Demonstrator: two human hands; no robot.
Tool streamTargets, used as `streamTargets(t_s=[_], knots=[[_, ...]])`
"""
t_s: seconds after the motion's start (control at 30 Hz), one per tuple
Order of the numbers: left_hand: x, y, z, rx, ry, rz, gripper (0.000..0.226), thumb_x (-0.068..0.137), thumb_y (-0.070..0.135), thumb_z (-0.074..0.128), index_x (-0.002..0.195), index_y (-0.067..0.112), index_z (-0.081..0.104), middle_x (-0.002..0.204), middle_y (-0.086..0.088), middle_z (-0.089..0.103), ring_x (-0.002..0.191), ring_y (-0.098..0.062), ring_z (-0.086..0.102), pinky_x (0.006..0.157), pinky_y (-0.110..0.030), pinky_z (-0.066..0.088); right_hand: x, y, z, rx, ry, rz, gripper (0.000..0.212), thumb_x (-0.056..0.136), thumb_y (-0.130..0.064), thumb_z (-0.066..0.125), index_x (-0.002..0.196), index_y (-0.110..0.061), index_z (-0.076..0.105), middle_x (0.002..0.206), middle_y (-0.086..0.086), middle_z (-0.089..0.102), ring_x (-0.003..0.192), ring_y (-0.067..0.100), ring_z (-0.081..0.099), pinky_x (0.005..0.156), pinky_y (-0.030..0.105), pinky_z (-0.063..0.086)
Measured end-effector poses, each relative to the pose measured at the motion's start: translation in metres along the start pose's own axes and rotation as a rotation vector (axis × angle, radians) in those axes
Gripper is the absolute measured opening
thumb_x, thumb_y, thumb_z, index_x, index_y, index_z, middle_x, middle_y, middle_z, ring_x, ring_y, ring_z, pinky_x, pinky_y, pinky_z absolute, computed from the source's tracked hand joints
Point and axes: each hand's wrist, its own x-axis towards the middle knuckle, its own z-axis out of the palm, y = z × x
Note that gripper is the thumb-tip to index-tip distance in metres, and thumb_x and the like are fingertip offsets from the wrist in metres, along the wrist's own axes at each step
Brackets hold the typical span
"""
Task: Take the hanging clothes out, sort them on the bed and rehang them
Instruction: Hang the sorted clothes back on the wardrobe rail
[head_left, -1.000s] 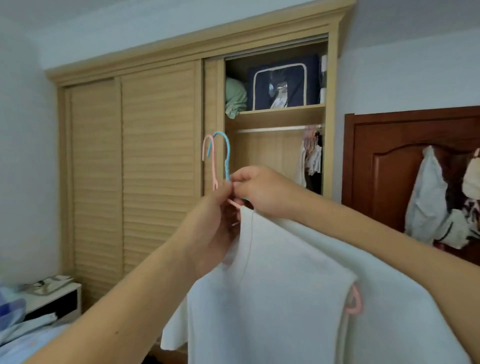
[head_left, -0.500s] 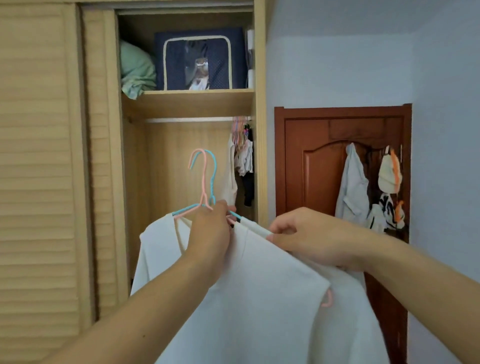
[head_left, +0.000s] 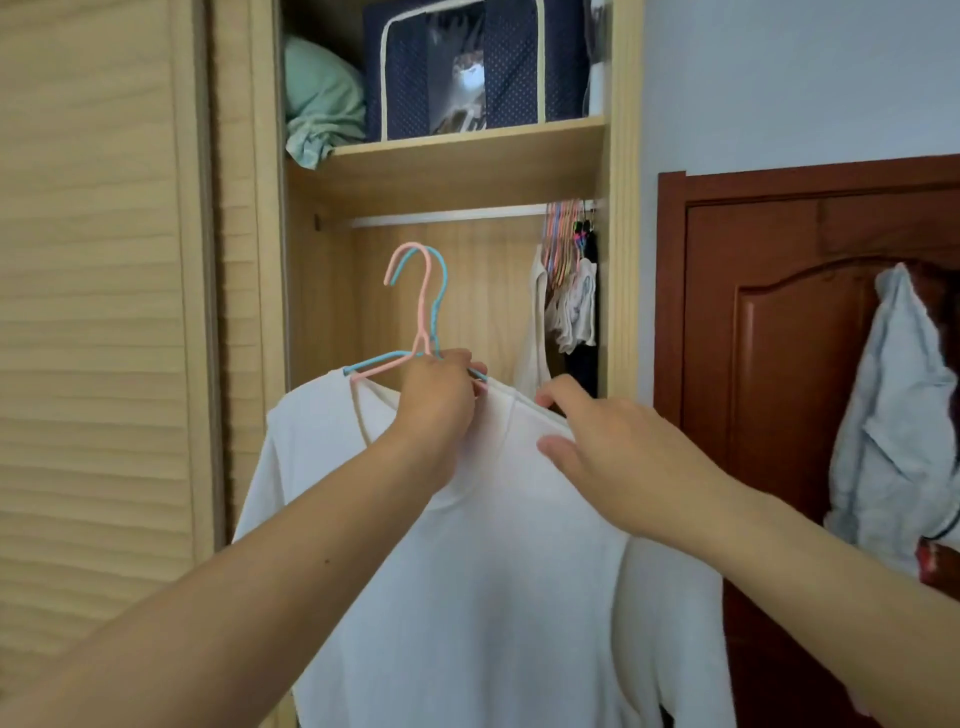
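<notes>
Head view, centre frame: 2 wire hangers, 1 pink hanger (head_left: 422, 306) and 1 blue hanger (head_left: 440, 291), were held together w/ white garments (head_left: 467, 571) draped on them, in front of the open wardrobe (head_left: 621, 208) section. The left hand (head_left: 434, 402) was curled tight round the hanger necks just below the hooks. The right hand (head_left: 613, 457) was seen w/ fingers mostly straight, laid on the right shoulder seam at approx 3 o'clock from the left hand; whether cloth was pinched under the thumb cannot be told.

Handling, as judged: the load would be light and the fabric soft and limp, so no shape would be kept if the cloth alone were taken. The hangers looked thin and slightly springy, w/ a smooth coating, so the shoulders could slide off if the pair were tilted. The best hold was judged to be the necks, both pinched as 1, w/ the hooks kept aligned.

Looks: plain white, long-sleeved, round neckline, no print visible, 1 sleeve hanging at 5 o'clock. The hooks pointed left, at 12 o'clock from the left hand.

The rail (head_left: 447, 214) lay above at 12 o'clock, not yet reached. More hung clothes (head_left: 569, 301) were bunched at its right end, approx 2 o'clock.
</notes>
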Motion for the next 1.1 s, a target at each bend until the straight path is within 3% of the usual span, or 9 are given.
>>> streamTargets(t_s=[0.1, 0.3, 0.4, 0.47, 0.5, 0.63, 0.7, 0.9, 1.1], knots=[[0.041, -0.015, -0.007, 0.028, -0.063, -0.044, 0.028, 0.098, 0.025, 0.054, 0.073, 0.016, 0.064, 0.066, -0.005, 0.058, 0.062, -0.02, 0.054, 0.062, -0.028, 0.042, 0.035, 0.016, 0.02, 0.046, -0.048, -0.022, 0.013, 0.103, -0.046, 0.042, 0.106, -0.034, 0.047, 0.088, -0.009, 0.06, 0.078, 0.016, 0.061, 0.068, 0.041, 0.051], [0.141, -0.014, -0.068, 0.223, -0.307, 0.033, 0.029, 0.099, 0.03, 0.058, 0.087, 0.006, 0.07, 0.086, -0.013, 0.07, 0.077, -0.022, 0.063, 0.078, -0.033, 0.052, 0.139, 0.043, 0.103, -0.497, 0.386, -0.141, 0.019, 0.089, -0.013, 0.065, 0.1, -0.025, 0.056, 0.087, -0.006, 0.06, 0.055, 0.029, 0.057, 0.043, 0.031, 0.029], [0.19, -0.022, -0.135, 0.575, -0.132, 0.442, 0.031, 0.1, 0.023, 0.055, 0.079, 0.01, 0.073, 0.073, -0.009, 0.073, 0.064, -0.015, 0.064, 0.067, -0.037, 0.056, 0.19, 0.074, 0.146, -0.434, 0.446, -0.169, 0.015, 0.094, -0.019, 0.056, 0.108, -0.025, 0.058, 0.097, -0.005, 0.065, 0.065, 0.031, 0.064, 0.049, 0.037, 0.047], [0.228, -0.035, -0.176, 0.783, 0.14, 0.796, 0.032, 0.098, 0.03, 0.054, 0.068, 0.021, 0.06, 0.063, 0.002, 0.061, 0.061, -0.01, 0.054, 0.059, -0.035, 0.042, 0.219, 0.088, 0.18, -0.367, 0.443, -0.179, 0.018, 0.099, -0.028, 0.044, 0.109, -0.022, 0.059, 0.098, -0.003, 0.066, 0.072, 0.031, 0.067, 0.053, 0.041, 0.052], [0.249, -0.045, -0.192, 0.86, 0.117, 0.847, 0.028, 0.097, 0.036, 0.056, 0.071, 0.026, 0.057, 0.069, 0.007, 0.058, 0.066, -0.006, 0.052, 0.061, -0.033, 0.038, 0.234, 0.09, 0.196, -0.322, 0.419, -0.185, 0.024, 0.1, -0.032, 0.039, 0.109, -0.022, 0.059, 0.099, -0.003, 0.066, 0.076, 0.03, 0.068, 0.057, 0.042, 0.053], [0.32, -0.08, -0.218, 0.715, -0.525, 0.442, 0.025, 0.101, 0.033, 0.057, 0.084, 0.018, 0.067, 0.07, 0.005, 0.056, 0.066, -0.01, 0.052, 0.064, -0.022, 0.042, 0.285, 0.084, 0.242, -0.245, 0.375, -0.186, 0.039, 0.1, -0.037, 0.032, 0.107, -0.017, 0.065, 0.097, -0.001, 0.068, 0.082, 0.028, 0.068, 0.066, 0.041, 0.054], [0.338, -0.082, -0.22, 0.61, -0.669, 0.325, 0.022, 0.1, 0.025, 0.059, 0.086, 0.009, 0.067, 0.066, -0.001, 0.047, 0.06, -0.014, 0.044, 0.056, -0.021, 0.038, 0.302, 0.08, 0.254, -0.257, 0.39, -0.196, 0.042, 0.101, -0.037, 0.033, 0.107, -0.014, 0.068, 0.094, 0.001, 0.069, 0.081, 0.026, 0.068, 0.067, 0.039, 0.055], [0.376, -0.083, -0.226, 0.351, -0.762, -0.006, 0.022, 0.084, 0.027, 0.071, 0.089, 0.006, 0.067, 0.068, -0.009, 0.042, 0.055, -0.015, 0.039, 0.046, -0.021, 0.036, 0.336, 0.086, 0.273, -0.302, 0.511, -0.233, 0.06, 0.107, -0.044, 0.022, 0.105, -0.011, 0.072, 0.092, 0.004, 0.074, 0.08, 0.026, 0.071, 0.065, 0.037, 0.057], [0.405, -0.076, -0.242, 0.402, -0.653, -0.061, 0.021, 0.103, 0.007, 0.049, 0.086, 0.008, 0.062, 0.062, -0.001, 0.043, 0.053, -0.012, 0.039, 0.046, -0.02, 0.04, 0.358, 0.092, 0.276, -0.383, 0.652, -0.246, 0.038, 0.098, -0.023, 0.04, 0.108, -0.005, 0.072, 0.097, 0.012, 0.074, 0.082, 0.028, 0.072, 0.073, 0.036, 0.053]])
